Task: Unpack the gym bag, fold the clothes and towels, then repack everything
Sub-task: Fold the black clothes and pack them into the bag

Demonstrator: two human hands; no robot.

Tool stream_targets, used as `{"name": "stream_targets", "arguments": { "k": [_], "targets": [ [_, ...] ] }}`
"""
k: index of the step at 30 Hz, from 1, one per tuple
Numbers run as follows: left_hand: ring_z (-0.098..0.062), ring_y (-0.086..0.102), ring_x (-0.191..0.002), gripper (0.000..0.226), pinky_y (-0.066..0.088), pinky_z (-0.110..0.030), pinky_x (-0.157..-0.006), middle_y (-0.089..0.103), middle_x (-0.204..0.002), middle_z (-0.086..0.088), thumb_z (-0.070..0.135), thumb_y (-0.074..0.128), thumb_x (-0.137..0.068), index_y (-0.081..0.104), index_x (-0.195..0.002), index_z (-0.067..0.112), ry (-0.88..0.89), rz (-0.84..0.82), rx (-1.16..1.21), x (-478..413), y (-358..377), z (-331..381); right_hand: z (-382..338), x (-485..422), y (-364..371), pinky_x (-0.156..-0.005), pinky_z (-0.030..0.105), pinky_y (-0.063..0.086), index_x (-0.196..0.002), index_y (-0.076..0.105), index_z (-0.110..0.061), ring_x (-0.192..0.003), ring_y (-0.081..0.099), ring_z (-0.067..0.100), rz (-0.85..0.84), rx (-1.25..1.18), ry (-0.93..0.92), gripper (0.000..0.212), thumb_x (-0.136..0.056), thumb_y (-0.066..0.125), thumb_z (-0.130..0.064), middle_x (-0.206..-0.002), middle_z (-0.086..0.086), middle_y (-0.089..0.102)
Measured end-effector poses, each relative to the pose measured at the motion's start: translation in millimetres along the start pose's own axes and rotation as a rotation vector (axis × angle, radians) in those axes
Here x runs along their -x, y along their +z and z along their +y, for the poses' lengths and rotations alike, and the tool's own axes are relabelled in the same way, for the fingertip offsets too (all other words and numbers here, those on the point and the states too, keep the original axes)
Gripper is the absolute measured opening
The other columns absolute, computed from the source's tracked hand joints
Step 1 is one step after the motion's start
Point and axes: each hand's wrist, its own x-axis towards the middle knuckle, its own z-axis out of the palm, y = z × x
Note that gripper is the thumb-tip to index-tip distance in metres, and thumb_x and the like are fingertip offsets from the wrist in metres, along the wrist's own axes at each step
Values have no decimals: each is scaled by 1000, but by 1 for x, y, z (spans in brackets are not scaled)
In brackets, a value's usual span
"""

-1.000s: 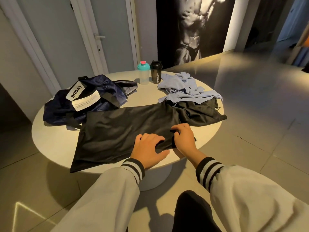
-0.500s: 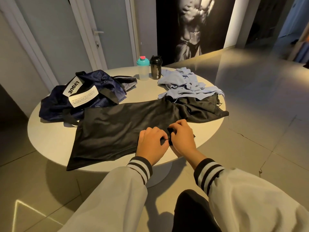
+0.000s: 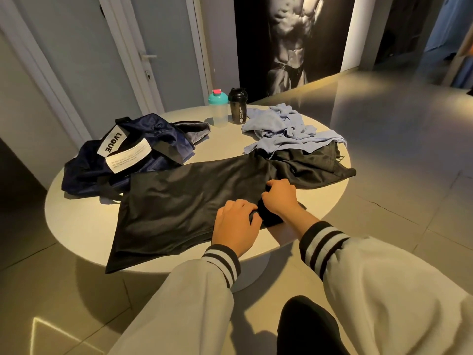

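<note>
A black garment [image 3: 184, 201] lies spread across the round white table [image 3: 76, 221], one corner hanging over the near left edge. My left hand [image 3: 236, 225] and my right hand [image 3: 280, 198] sit close together at its near right edge, both with curled fingers pinching a bunched fold of the black fabric. The navy gym bag [image 3: 133, 157] with a white LVQUE label slumps at the table's left. A crumpled light blue towel [image 3: 286, 129] lies at the far right, over part of the garment.
Two shaker bottles stand at the table's far side, a clear one with a teal lid [image 3: 218, 108] and a black one [image 3: 238, 106]. Tiled floor surrounds the table. A closed grey door [image 3: 158, 52] and a wall poster stand behind.
My hands have drawn together and bunched the garment's near edge. The right hand has moved a little farther onto the fabric.
</note>
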Motion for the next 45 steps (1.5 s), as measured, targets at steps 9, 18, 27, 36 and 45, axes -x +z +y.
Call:
{"name": "stream_targets", "arguments": {
  "k": [9,18,27,36,45],
  "targets": [
    [-17,48,-119,36,38,-37,-106,60,-132,10,38,40,-103,58,-134,29,-36,-12,-43,1,1,1,1,26,19,-101,46,37,-138,56,-18,-127,43,32,210,35,-120,39,-100,47,-16,-144,5,49],
    [-20,51,-120,34,40,-38,-104,60,-133,7,27,43,-102,63,-129,27,-69,40,-75,-23,0,31,1,15,-7,-101,49,46,-110,64,-26,-112,59,31,50,-387,64,30,-93,53,-3,-124,6,66],
    [-19,54,-110,29,45,-39,-99,66,-116,10,30,45,-99,63,-122,31,-58,4,3,-23,14,26,-2,3,-18,-108,54,37,-137,56,-27,-130,47,38,-143,-188,71,48,-93,51,-10,-141,7,54],
    [-15,48,-128,39,36,-37,-114,61,-135,7,35,46,-102,55,-140,30,-146,21,112,-23,15,21,-5,9,-10,-107,47,39,-109,62,-32,-118,55,31,55,-546,221,18,-96,58,-22,-126,2,63],
    [-16,49,-125,35,36,-36,-112,62,-131,8,32,48,-102,56,-136,31,-120,26,131,-21,14,20,-9,3,-10,-105,46,30,-137,48,-34,-129,39,33,33,-194,161,49,-94,52,-9,-140,8,47]
  ]
}}
